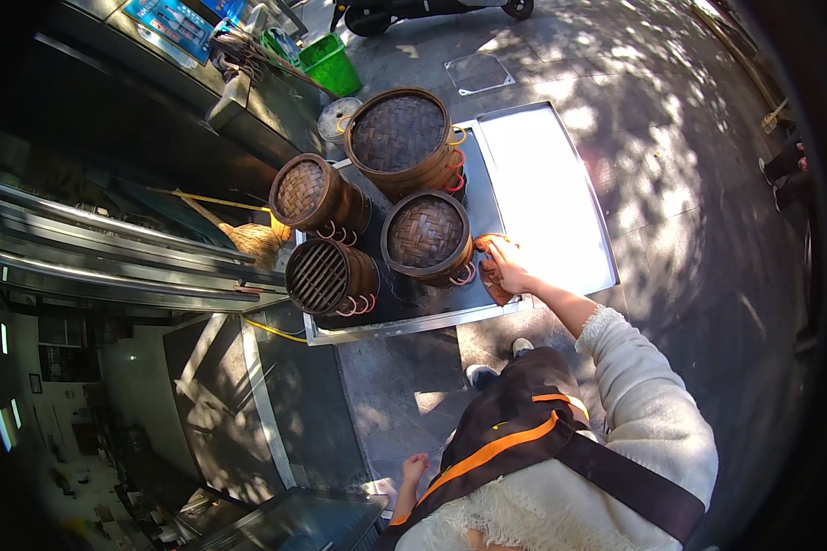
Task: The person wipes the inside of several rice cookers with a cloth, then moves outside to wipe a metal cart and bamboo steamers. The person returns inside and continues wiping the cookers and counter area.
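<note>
My right hand [511,267] presses a reddish-brown cloth [494,284] against the metal steaming table [482,180], next to the nearest bamboo steamer stack [425,233]. That stack has a woven lid and pink side handles. Behind it rises a larger lidded bamboo steamer [401,134] with yellow and red handles. To the left is a smaller lidded steamer [300,189]; in front of it, another steamer [318,277] shows bare slats on top. My left hand [415,468] hangs low beside my dark apron [503,427], loosely curled, with nothing visible in it.
A sunlit white panel [544,200] forms the table's right side. Left are metal rails [110,227] and a straw broom [256,237]. A yellow hose [276,330] runs by the table's front left corner. Beyond stand a green bin [331,65] and a parked scooter [427,10].
</note>
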`<state>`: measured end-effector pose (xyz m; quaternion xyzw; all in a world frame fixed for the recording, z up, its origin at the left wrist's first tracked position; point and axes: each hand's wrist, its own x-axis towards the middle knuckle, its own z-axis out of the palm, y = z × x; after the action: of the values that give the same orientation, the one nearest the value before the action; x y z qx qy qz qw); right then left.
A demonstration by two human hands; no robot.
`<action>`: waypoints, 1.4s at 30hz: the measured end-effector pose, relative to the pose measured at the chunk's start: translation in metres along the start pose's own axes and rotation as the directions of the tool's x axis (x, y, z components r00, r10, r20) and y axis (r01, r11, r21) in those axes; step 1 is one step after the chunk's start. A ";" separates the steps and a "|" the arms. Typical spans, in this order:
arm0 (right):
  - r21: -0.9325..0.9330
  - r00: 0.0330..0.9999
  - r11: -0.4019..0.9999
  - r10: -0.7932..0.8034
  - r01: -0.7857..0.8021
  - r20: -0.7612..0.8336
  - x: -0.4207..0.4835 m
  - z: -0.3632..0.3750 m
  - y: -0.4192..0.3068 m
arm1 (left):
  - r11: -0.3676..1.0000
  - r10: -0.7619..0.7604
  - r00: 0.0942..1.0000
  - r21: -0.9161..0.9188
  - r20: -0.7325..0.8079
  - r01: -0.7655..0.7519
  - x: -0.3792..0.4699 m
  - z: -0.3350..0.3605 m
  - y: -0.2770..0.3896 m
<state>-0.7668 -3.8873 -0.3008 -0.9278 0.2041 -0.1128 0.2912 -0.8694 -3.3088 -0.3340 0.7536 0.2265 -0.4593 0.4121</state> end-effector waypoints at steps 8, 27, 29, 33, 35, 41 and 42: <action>-0.075 0.971 0.997 0.048 -0.032 0.233 0.077 -0.011 0.009 | 0.994 0.106 0.993 -0.043 0.041 -0.104 0.018 0.037 0.092; 0.035 0.854 0.928 -0.356 0.372 0.378 0.323 -0.032 0.128 | 0.942 -0.212 0.976 -0.277 -0.050 0.191 -0.049 0.177 -0.013; 0.093 0.850 0.940 -0.336 0.328 0.405 0.337 -0.037 0.132 | 0.962 -0.177 0.982 -0.222 -0.063 0.159 -0.054 0.181 -0.017; 0.090 0.881 0.976 -0.219 0.199 0.419 0.352 -0.035 0.122 | 0.956 -0.134 0.987 -0.274 -0.091 0.105 -0.067 0.181 -0.002; 0.061 0.890 0.974 -0.224 0.218 0.398 0.343 -0.038 0.120 | 0.953 -0.120 0.989 -0.289 -0.090 0.090 -0.071 0.174 0.005; 0.003 0.963 0.987 -0.159 0.162 0.218 0.266 -0.017 0.101 | 0.982 -0.119 0.985 -0.162 -0.128 0.098 -0.073 0.151 0.023; 0.010 0.969 0.987 -0.157 0.158 0.192 0.250 -0.014 0.088 | 0.987 -0.107 0.984 -0.131 -0.140 0.088 -0.074 0.151 0.030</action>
<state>-0.5761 -4.0713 -0.3189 -0.9484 0.1013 -0.0450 0.2970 -0.9590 -3.4478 -0.2926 0.7461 0.3211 -0.4072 0.4176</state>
